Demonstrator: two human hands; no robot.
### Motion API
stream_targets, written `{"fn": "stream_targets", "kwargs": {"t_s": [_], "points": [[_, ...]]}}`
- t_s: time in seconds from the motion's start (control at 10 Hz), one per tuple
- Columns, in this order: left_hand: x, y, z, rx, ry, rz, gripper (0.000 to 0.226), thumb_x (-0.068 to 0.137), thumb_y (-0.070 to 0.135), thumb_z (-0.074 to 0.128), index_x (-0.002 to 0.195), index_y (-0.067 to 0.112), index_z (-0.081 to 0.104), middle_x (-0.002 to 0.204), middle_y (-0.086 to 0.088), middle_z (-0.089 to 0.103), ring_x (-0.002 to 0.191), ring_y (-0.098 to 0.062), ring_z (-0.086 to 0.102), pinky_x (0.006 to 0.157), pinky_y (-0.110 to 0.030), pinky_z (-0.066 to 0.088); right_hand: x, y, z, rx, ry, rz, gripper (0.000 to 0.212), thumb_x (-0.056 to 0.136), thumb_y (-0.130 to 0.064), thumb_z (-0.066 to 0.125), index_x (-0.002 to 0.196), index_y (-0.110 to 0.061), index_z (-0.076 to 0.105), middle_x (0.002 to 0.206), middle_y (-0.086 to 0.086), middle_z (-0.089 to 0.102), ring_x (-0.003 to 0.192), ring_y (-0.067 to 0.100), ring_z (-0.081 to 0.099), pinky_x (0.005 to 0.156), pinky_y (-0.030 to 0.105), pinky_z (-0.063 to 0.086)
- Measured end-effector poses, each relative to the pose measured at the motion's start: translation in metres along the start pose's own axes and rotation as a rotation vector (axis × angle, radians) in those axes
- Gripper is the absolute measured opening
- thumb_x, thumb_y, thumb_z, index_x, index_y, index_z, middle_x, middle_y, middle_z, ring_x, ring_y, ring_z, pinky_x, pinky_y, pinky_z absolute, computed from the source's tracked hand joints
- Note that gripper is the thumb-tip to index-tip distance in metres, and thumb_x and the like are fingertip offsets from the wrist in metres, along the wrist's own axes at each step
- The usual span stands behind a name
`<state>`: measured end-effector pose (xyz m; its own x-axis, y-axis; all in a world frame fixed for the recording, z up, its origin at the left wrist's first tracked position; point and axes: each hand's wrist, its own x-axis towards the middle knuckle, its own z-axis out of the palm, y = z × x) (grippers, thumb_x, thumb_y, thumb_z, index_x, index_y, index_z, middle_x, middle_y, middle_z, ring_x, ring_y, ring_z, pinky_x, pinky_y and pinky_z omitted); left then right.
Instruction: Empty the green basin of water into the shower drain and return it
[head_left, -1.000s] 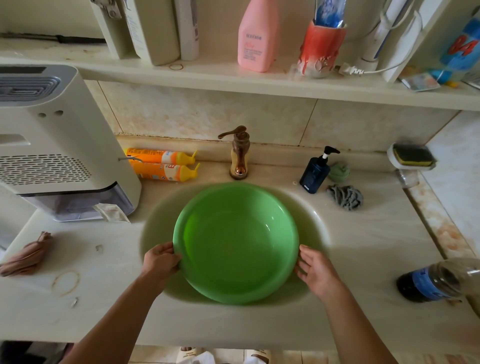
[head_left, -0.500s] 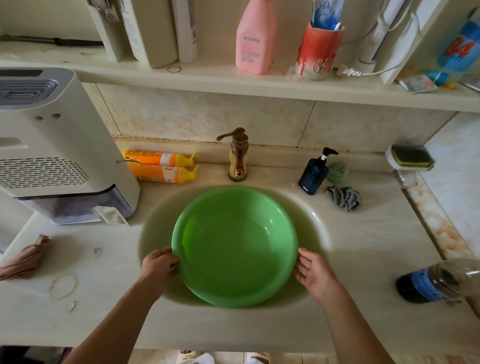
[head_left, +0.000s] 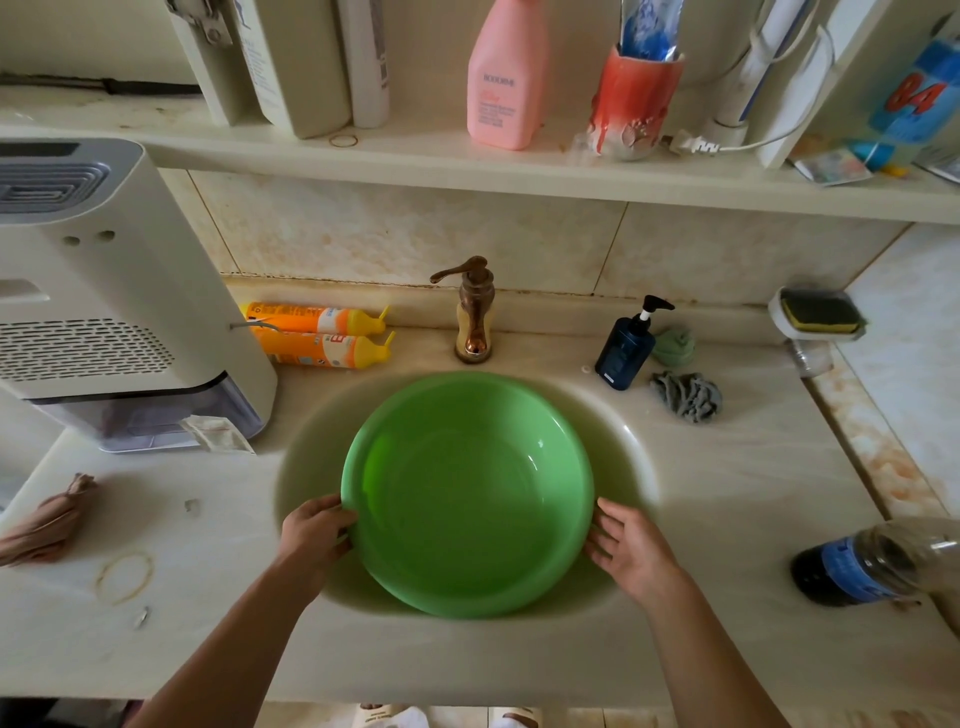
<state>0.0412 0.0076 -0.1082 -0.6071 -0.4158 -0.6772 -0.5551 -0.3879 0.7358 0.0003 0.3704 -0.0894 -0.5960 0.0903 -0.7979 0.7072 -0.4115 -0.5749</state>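
Observation:
A round green basin (head_left: 467, 493) sits inside the cream sink bowl (head_left: 631, 441), directly below the bronze tap (head_left: 474, 312). Clear water shows inside it as a faint shine. My left hand (head_left: 314, 532) curls around the basin's left rim, fingers tucked under the edge. My right hand (head_left: 631, 551) lies against the right rim with its fingers spread along the edge; whether they hook under the rim is hidden. The shower drain is out of view.
A white appliance (head_left: 114, 301) stands on the counter at the left, two orange tubes (head_left: 317, 338) beside it. A blue pump bottle (head_left: 626, 348) and grey cloth (head_left: 685, 395) sit to the right of the tap. A dark bottle (head_left: 862, 566) lies at the right edge. A shelf (head_left: 467, 161) overhangs.
The basin and both hands have barely moved. The view has tipped slightly, so everything sits a little lower in the frame.

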Motion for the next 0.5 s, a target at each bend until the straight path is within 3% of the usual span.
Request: {"fn": "stream_targets", "kwargs": {"t_s": [0.1, 0.3, 0.4, 0.5], "points": [[0.001, 0.002, 0.0, 0.039, 0.0, 0.024, 0.036, 0.082, -0.008, 0.06, 0.115, 0.005, 0.061, 0.093, -0.015, 0.066, 0.079, -0.027, 0.062, 0.067, -0.035, 0.053, -0.004, -0.002, 0.0, -0.043, 0.007, -0.014, 0.04, 0.095, -0.017, 0.056, 0.135, -0.011, 0.054, 0.135, 0.007, 0.059, 0.118, 0.028, 0.056, 0.101, 0.046, 0.043], [0.006, 0.012, -0.004, 0.225, 0.057, 0.153, 0.038, 0.083, 0.0, 0.066, 0.121, 0.003, 0.059, 0.098, -0.014, 0.066, 0.083, -0.027, 0.062, 0.078, -0.042, 0.055, -0.012, -0.008, 0.006, -0.221, -0.006, -0.075, 0.018, 0.094, -0.02, 0.057, 0.112, -0.02, 0.062, 0.107, 0.001, 0.068, 0.096, 0.021, 0.061, 0.106, 0.047, 0.037], [0.006, 0.021, -0.005, 0.273, 0.06, 0.207, 0.043, 0.083, 0.003, 0.068, 0.124, 0.003, 0.056, 0.096, -0.014, 0.065, 0.083, -0.027, 0.06, 0.081, -0.042, 0.053, -0.014, -0.013, 0.009, -0.254, 0.026, -0.107, 0.037, 0.094, -0.023, 0.06, 0.13, -0.019, 0.056, 0.123, 0.004, 0.061, 0.113, 0.027, 0.057, 0.112, 0.05, 0.03], [0.002, 0.032, -0.004, 0.319, 0.097, 0.308, 0.043, 0.082, 0.002, 0.067, 0.124, 0.003, 0.057, 0.092, -0.012, 0.066, 0.075, -0.02, 0.059, 0.069, -0.028, 0.05, -0.014, -0.019, 0.007, -0.344, 0.081, -0.154, 0.049, 0.092, -0.028, 0.063, 0.139, -0.016, 0.053, 0.143, 0.007, 0.053, 0.133, 0.033, 0.047, 0.11, 0.052, 0.029]]}}
